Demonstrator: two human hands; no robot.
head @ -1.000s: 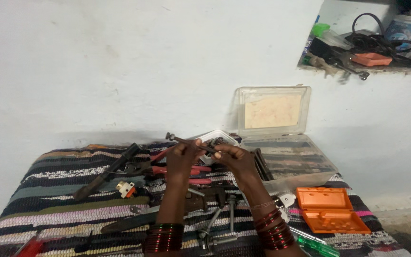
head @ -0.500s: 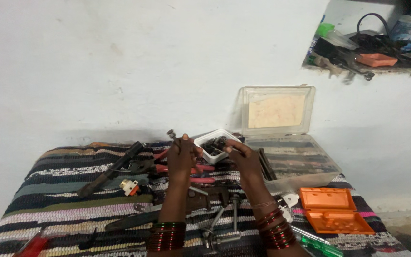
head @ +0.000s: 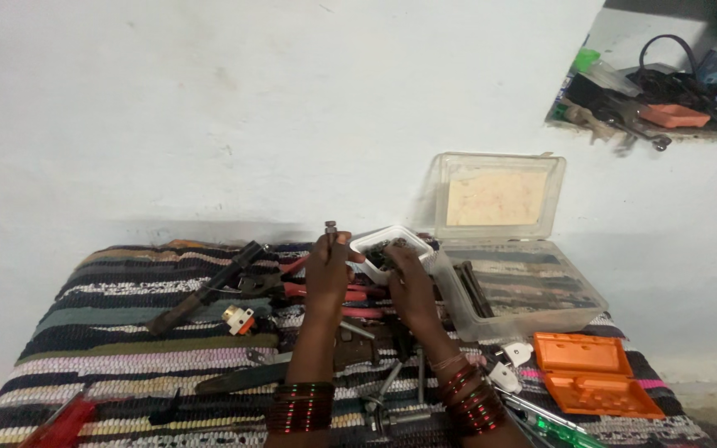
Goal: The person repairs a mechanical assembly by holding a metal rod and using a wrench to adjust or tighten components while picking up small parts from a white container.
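My left hand [head: 328, 270] is raised above the striped mat [head: 118, 332]; its grip is closed on a small bolt [head: 331, 226], pinched at the fingertips so that the dark head stands up just past them, against the pale wall [head: 209, 108]. My right hand [head: 408, 286] sits just beside it, with its fingers bent down into the small white tray [head: 367, 242]; the tray holds a heap of dark little parts, too small to tell apart, and whether that grip is closed on any of them I cannot tell — the fingertips are hidden among them. Both wrists carry stacks of red bangles [head: 302, 406].

Right of the tray stands a clear plastic box [head: 533, 294] with its lid propped open against the wall; long dark tools lie inside. Nearer the mat's right corner lies an orange case [head: 591, 373], shut, well apart from my hands. Under my left forearm lie red-handled pliers [head: 325, 292]; further left a long dark tool [head: 205, 286] lies slantwise, with a small white and orange plug [head: 236, 318] just beside it. Bare metal spanners [head: 392, 382] lie between my forearms — near the front edge.
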